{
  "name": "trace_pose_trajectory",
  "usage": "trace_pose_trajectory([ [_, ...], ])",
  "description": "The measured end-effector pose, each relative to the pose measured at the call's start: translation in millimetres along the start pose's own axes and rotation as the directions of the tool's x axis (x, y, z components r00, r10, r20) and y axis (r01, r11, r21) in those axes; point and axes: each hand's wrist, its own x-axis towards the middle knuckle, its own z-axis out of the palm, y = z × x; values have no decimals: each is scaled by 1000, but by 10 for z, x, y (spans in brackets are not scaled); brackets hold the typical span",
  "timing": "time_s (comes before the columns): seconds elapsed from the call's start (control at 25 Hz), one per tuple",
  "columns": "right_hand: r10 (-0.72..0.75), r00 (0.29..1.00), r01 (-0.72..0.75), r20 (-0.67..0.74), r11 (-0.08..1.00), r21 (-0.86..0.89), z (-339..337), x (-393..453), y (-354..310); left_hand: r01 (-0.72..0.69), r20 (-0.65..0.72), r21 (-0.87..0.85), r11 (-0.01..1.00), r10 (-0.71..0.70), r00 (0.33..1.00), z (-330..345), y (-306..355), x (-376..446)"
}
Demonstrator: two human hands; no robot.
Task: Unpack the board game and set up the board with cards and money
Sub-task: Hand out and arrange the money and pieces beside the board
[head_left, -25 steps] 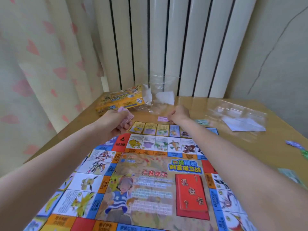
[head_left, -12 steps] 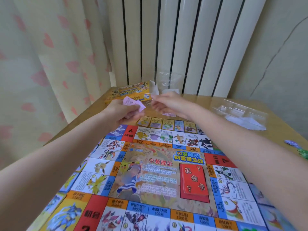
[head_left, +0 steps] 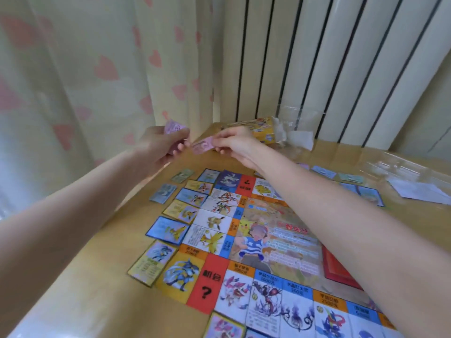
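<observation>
Above the board (head_left: pixel 275 242), your right hand (head_left: pixel 235 145) pinches one pink note (head_left: pixel 202 146) to deal it from the stack (head_left: pixel 173 128) your left hand (head_left: pixel 161 145) grips.

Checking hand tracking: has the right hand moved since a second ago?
Yes. The right hand has lifted off the board and moved left, now in front of the yellow game box, pinching a pink note.

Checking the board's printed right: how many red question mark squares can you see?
2. One square sits beside the board's far left corner; the other sits beside its near left corner. More may be hidden.
</observation>
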Motion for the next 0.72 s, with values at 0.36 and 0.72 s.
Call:
trace_pose_trajectory([
  [0.36, -73, 995, 1, -65, 670, -742, 379, 653, 417, 161, -116, 112, 980, -148, 982, -591, -323, -15],
  [0.72, -164, 977, 179, 136, 279, -944, 400, 842, 611, 282, 47, -53, 958, -280, 959, -400, -531, 192],
])
